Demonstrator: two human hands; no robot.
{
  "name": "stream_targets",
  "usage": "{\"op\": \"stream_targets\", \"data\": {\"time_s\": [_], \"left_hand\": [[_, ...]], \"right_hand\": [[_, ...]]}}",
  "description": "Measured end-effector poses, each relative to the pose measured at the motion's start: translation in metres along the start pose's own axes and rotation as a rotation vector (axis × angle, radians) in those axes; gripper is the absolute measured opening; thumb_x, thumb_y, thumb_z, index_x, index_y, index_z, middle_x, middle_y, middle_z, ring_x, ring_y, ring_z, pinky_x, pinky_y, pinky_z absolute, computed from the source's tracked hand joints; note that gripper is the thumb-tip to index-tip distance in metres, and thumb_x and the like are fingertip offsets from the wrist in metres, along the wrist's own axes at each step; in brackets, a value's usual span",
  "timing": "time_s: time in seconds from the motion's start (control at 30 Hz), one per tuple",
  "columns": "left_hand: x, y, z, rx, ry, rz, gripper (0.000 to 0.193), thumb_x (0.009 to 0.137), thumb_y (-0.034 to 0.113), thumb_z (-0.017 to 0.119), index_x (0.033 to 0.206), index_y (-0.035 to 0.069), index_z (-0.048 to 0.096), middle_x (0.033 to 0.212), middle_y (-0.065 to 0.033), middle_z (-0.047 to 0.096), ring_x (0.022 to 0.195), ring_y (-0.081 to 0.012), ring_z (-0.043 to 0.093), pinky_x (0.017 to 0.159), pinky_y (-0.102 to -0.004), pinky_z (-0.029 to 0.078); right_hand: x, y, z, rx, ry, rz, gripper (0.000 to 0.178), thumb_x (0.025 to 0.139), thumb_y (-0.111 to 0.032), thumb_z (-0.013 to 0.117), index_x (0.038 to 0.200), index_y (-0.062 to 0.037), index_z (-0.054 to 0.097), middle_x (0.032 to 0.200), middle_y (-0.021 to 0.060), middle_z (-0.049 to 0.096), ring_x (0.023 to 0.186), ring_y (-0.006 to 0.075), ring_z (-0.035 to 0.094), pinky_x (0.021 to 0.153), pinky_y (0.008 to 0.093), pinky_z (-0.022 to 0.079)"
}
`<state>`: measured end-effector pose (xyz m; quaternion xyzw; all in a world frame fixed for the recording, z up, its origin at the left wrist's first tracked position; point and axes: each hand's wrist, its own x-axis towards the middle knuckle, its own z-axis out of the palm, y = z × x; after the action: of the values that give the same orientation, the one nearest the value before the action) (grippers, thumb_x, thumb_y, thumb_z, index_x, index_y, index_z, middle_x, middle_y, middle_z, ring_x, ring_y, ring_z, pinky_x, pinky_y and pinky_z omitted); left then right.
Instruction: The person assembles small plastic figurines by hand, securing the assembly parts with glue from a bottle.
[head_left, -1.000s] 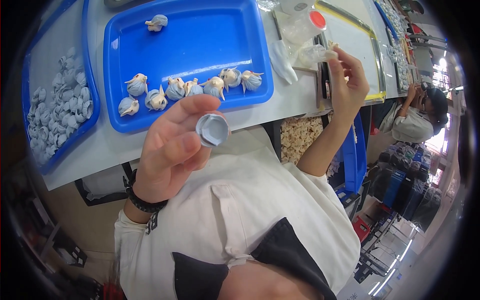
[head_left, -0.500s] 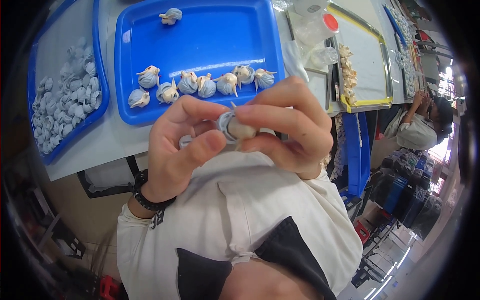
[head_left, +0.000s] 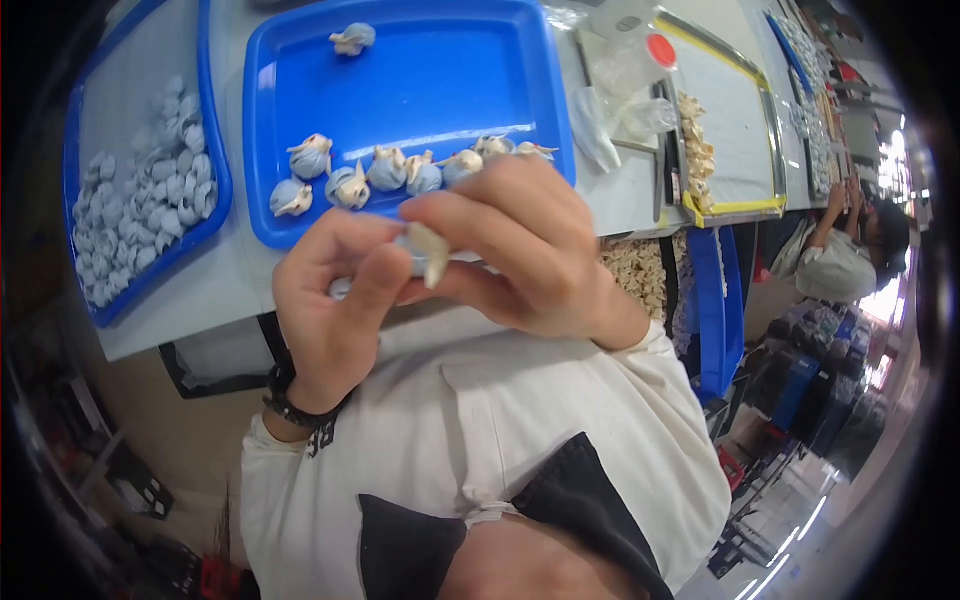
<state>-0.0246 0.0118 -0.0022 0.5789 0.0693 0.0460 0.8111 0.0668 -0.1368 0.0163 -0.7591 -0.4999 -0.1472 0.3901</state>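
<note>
My left hand (head_left: 335,290) and my right hand (head_left: 525,245) meet just in front of the blue tray (head_left: 400,85), fingers closed round one small cream doll head (head_left: 430,252) with pointed ears. A bit of blue-grey shows behind it, mostly hidden by the fingers. Another blue-grey piece (head_left: 340,288) sits in my left palm. In the tray, several doll heads with blue-grey hair, one of them this doll head (head_left: 348,187), line the near side. One more doll head (head_left: 353,39) lies at its far edge.
At the left, a blue-rimmed tray (head_left: 222,190) holds a heap of blue-grey hair pieces (head_left: 150,215). A yellow-edged frame (head_left: 740,208) with cream pieces lies to the right, near a red-capped clear jar (head_left: 640,55). A co-worker (head_left: 845,250) is at the far right.
Both hands have shifted left and slightly down with the doll head, which has turned so that an ear points downward. My right hand has come closer to my left.
</note>
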Motion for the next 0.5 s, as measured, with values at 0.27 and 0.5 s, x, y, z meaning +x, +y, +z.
{"op": "stream_targets", "data": {"time_s": [0.27, 0.5], "left_hand": [[-0.006, 0.027, -0.017, -0.419, 0.357, 0.608, 0.036, 0.083, 0.015, 0.047, 0.113, -0.005, 0.04, 0.097, -0.0124, 0.041, 0.071, -0.0148, 0.038, 0.059, -0.0227, 0.033], [0.008, 0.016, -0.023, -1.276, -0.281, -0.203, 0.033, 0.088, 0.018, 0.041, 0.115, -0.002, 0.04, 0.081, -0.009, 0.045, 0.065, -0.0137, 0.038, 0.056, -0.0223, 0.033]], "right_hand": [[0.035, 0.026, 0.029, -0.175, -0.076, 0.117, 0.034, 0.067, -0.028, 0.067, 0.091, -0.0054, 0.057, 0.078, 0.0051, 0.051, 0.073, 0.0214, 0.048, 0.063, 0.0318, 0.035], [0.017, 0.023, -0.031, 0.13, -0.074, 0.03, 0.04, 0.071, -0.021, 0.065, 0.104, 0.0007, 0.056, 0.105, 0.0131, 0.055, 0.093, 0.0259, 0.052, 0.079, 0.0344, 0.04]]}}
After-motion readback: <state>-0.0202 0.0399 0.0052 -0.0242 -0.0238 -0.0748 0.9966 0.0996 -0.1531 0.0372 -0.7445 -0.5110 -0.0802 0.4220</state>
